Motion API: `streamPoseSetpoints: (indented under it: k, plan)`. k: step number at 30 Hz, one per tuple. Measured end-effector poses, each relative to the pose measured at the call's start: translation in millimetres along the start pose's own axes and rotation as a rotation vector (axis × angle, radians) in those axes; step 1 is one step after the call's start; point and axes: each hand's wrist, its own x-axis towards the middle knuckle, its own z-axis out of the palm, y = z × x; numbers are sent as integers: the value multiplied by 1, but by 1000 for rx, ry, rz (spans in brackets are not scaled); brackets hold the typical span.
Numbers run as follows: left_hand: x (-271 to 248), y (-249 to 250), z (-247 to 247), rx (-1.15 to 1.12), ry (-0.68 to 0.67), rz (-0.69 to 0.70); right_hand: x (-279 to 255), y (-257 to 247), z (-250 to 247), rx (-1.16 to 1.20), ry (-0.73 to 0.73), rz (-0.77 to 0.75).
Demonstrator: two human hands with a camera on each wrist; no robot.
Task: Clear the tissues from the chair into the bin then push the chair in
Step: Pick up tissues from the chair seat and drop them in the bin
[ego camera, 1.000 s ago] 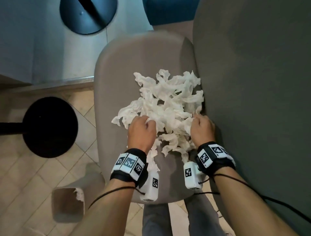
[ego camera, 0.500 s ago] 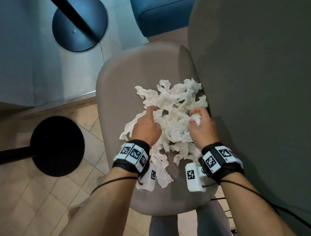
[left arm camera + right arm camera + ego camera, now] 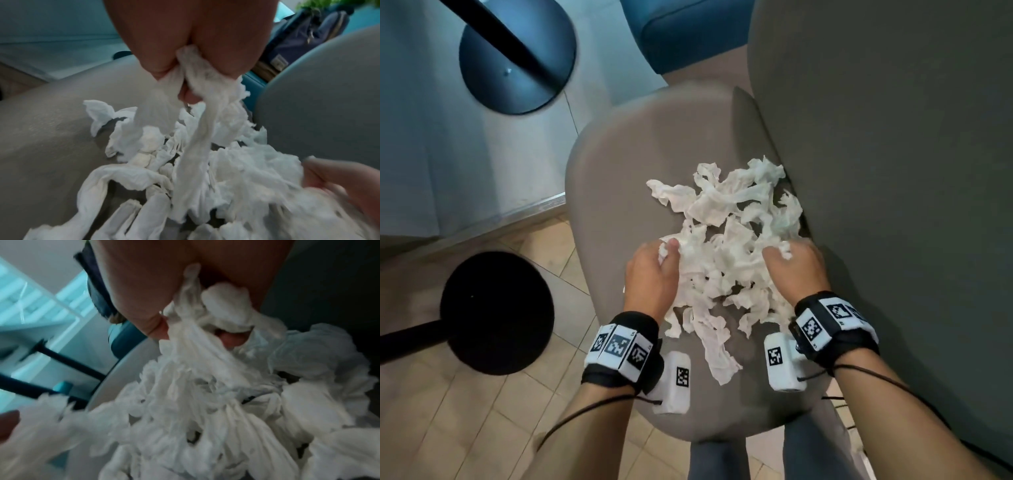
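Observation:
A heap of crumpled white tissues (image 3: 726, 246) lies on the grey chair seat (image 3: 613, 164), close to the backrest (image 3: 876, 137). My left hand (image 3: 654, 270) grips tissues at the heap's left side; the left wrist view shows the tissues (image 3: 197, 91) bunched between curled fingers. My right hand (image 3: 796, 267) grips tissues at the heap's right side, and the right wrist view shows the tissues (image 3: 205, 321) squeezed in the fist. Loose strands trail toward the seat's front edge. The bin is out of view.
A black round table base (image 3: 496, 311) stands on the tiled floor at left, another dark base with a post (image 3: 517, 54) at the top left. A blue seat (image 3: 688, 31) sits beyond the chair. My legs (image 3: 722, 459) are below the seat's front edge.
Both hands have closed on the tissues and drawn the heap together toward me. The head view has shifted, and the bin at the lower left has left the picture.

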Motion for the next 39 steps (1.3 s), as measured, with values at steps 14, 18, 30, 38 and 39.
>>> streamPoseSetpoints:
  k: [14,18,30,38,39]
  plan:
    - [-15,4,-7,-435,-148,-193,-23,2,-32,268,59,61]
    - [-25,-1,-4,-392,-285,-126,-22,2,-33,172,40,36]
    - [-51,-24,4,-658,-313,-359,-36,11,-36,343,-32,9]
    - [-76,-30,9,-720,-287,-458,-48,18,-29,241,-221,33]
    - [-79,-32,9,-755,-279,-488,-49,18,-28,258,-209,32]
